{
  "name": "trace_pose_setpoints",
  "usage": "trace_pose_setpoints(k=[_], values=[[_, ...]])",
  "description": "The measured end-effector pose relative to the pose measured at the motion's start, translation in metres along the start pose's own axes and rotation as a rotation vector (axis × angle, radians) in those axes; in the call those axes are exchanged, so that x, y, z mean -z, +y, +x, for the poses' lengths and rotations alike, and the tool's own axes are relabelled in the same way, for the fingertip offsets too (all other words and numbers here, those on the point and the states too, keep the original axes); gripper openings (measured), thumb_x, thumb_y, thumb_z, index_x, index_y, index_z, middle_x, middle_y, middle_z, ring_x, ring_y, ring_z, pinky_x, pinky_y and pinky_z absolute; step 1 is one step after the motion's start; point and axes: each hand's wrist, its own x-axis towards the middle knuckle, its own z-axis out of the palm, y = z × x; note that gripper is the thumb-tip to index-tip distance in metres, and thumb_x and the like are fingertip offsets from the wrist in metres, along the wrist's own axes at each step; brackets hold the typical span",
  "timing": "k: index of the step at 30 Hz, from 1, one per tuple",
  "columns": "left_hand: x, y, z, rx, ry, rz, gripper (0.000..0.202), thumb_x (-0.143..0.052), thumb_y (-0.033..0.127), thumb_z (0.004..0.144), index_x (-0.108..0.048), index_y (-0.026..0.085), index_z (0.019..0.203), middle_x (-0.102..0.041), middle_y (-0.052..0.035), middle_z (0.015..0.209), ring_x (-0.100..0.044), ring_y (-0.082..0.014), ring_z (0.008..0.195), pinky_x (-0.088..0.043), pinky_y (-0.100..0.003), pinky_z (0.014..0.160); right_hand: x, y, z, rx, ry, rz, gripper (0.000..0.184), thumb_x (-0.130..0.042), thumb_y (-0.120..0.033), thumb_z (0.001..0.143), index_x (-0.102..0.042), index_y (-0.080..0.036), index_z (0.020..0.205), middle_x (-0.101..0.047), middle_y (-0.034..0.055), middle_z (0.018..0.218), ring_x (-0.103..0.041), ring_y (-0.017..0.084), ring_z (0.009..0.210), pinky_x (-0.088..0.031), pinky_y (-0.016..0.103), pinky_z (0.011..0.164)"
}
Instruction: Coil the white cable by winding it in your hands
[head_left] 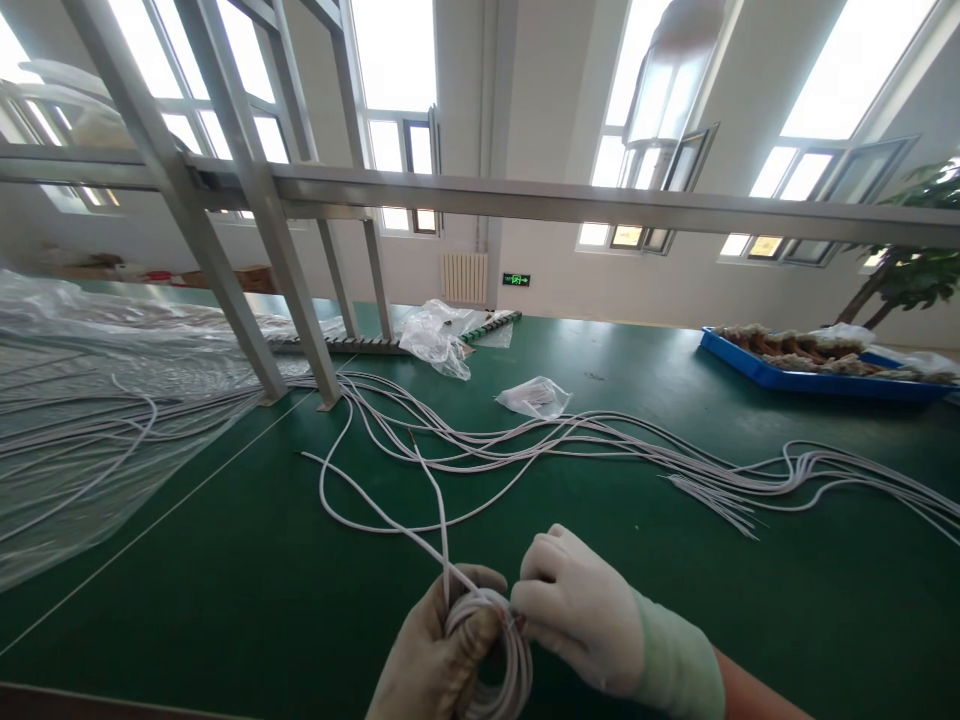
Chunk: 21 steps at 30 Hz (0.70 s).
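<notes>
"Coil (519, 665) of pale cable, where is it?"

"At the bottom middle of the view, in the person's gloved left hand (433, 655), just over the near part of the green table (247, 610)."

"And the fingers?"

"Left ones are clamped on the coil, thumb laid across the front of the loops. The right hand (589, 615), in a white glove with a pale green cuff (679, 655), has its fingers curled together against the coil's right edge (whatever sits between the tips is too hidden to tell)."

"Any loose ends?"

"Two run up from the coil: one end (417, 450) rises almost straight, the other (337, 475) slants away to the left, crossing a looped cable on the table."

"Beyond that?"

"A long bundle of cables (637, 450) snakes across the table, with a cluster of short wires (712, 500) just beside it on the right. A small plastic bag (534, 398) lies behind the bundle."

"Further out?"

"A blue tray (810, 380) at the far right, a metal frame (285, 270) at the left, and clear plastic sheeting (75, 550) over more cables there."
</notes>
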Motion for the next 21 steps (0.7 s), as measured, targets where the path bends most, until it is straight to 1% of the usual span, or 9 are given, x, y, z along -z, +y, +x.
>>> trace_pose_setpoints(k=[2, 5, 7, 9, 10, 12, 15, 17, 21], values=[[-0.003, 0.003, -0.004, 0.006, 0.047, 0.077, 0.065, -0.082, 0.073, 0.068, -0.064, 0.021, 0.104, -0.071, -0.0059, 0.093, -0.063, -0.0252, 0.083, -0.050, -0.036, 0.075, -0.006, -0.006, 0.003, -0.084, 0.033, 0.074, 0.023, -0.045, -0.032, 0.101, -0.060, -0.021, 0.086, -0.056, 0.0043, 0.085, -0.049, 0.021, 0.073, -0.042, 0.039, 0.071], [-0.009, 0.004, -0.010, -0.082, 0.152, 0.355, 0.059, -0.075, 0.074, 0.074, -0.071, 0.026, 0.107, -0.073, -0.0081, 0.104, -0.067, -0.0330, 0.095, -0.052, -0.043, 0.084, -0.021, -0.011, 0.009, -0.492, 0.067, 0.505, 0.023, -0.047, -0.031, 0.098, -0.055, -0.022, 0.079, -0.055, 0.0019, 0.079, -0.051, 0.020, 0.071, -0.044, 0.036, 0.069], [-0.012, 0.004, -0.012, -0.157, 0.199, 0.524, 0.048, -0.071, 0.069, 0.080, -0.074, 0.029, 0.106, -0.074, -0.0073, 0.104, -0.068, -0.0340, 0.097, -0.051, -0.043, 0.086, -0.028, -0.010, 0.013, -0.698, -0.005, 0.772, 0.021, -0.048, -0.027, 0.094, -0.051, -0.022, 0.073, -0.049, -0.0013, 0.068, -0.048, 0.018, 0.062, -0.041, 0.031, 0.059], [-0.013, 0.004, -0.011, -0.155, 0.237, 0.522, 0.047, -0.071, 0.069, 0.080, -0.073, 0.030, 0.105, -0.074, -0.0073, 0.103, -0.068, -0.0344, 0.096, -0.052, -0.043, 0.083, -0.030, -0.007, 0.014, -0.744, -0.079, 0.903, 0.021, -0.043, -0.026, 0.093, -0.048, -0.023, 0.072, -0.043, -0.0049, 0.060, -0.042, 0.015, 0.051, -0.036, 0.028, 0.050], [-0.012, 0.005, -0.010, -0.117, 0.252, 0.453, 0.051, -0.072, 0.071, 0.078, -0.071, 0.029, 0.106, -0.073, -0.0079, 0.103, -0.068, -0.0350, 0.096, -0.053, -0.043, 0.081, -0.030, -0.006, 0.013, -0.729, -0.060, 0.915, 0.022, -0.041, -0.028, 0.095, -0.049, -0.023, 0.075, -0.042, -0.0056, 0.059, -0.041, 0.015, 0.050, -0.036, 0.027, 0.048], [-0.009, 0.007, -0.006, -0.027, 0.246, 0.268, 0.063, -0.075, 0.076, 0.071, -0.067, 0.026, 0.109, -0.072, -0.0088, 0.102, -0.067, -0.0358, 0.097, -0.055, -0.043, 0.078, -0.028, -0.002, 0.008, -0.636, 0.093, 0.833, 0.021, -0.042, -0.030, 0.098, -0.056, -0.021, 0.086, -0.050, -0.0030, 0.067, -0.047, 0.016, 0.056, -0.042, 0.029, 0.054], [-0.002, 0.007, 0.000, 0.027, 0.165, 0.084, 0.073, -0.079, 0.077, 0.066, -0.064, 0.021, 0.111, -0.072, -0.0066, 0.092, -0.066, -0.0319, 0.092, -0.053, -0.040, 0.078, -0.024, 0.002, -0.001, -0.349, 0.288, 0.510, 0.021, -0.055, -0.025, 0.094, -0.066, -0.020, 0.112, -0.060, 0.0059, 0.097, -0.058, 0.021, 0.080, -0.051, 0.034, 0.069], [0.002, 0.006, 0.003, 0.012, 0.122, 0.038, 0.068, -0.082, 0.071, 0.069, -0.064, 0.020, 0.110, -0.071, -0.0038, 0.088, -0.064, -0.0275, 0.087, -0.051, -0.037, 0.078, -0.021, 0.005, -0.003, -0.197, 0.272, 0.287, 0.021, -0.059, -0.024, 0.094, -0.069, -0.022, 0.113, -0.061, 0.0081, 0.103, -0.058, 0.024, 0.085, -0.051, 0.036, 0.070], [0.001, 0.003, 0.004, -0.010, 0.108, 0.050, 0.063, -0.083, 0.069, 0.070, -0.063, 0.021, 0.107, -0.069, -0.0024, 0.087, -0.061, -0.0226, 0.080, -0.049, -0.034, 0.074, -0.015, 0.002, 0.002, -0.091, 0.180, -0.003, 0.016, -0.054, -0.024, 0.100, -0.068, -0.020, 0.095, -0.063, 0.0073, 0.095, -0.054, 0.022, 0.079, -0.046, 0.034, 0.067]])
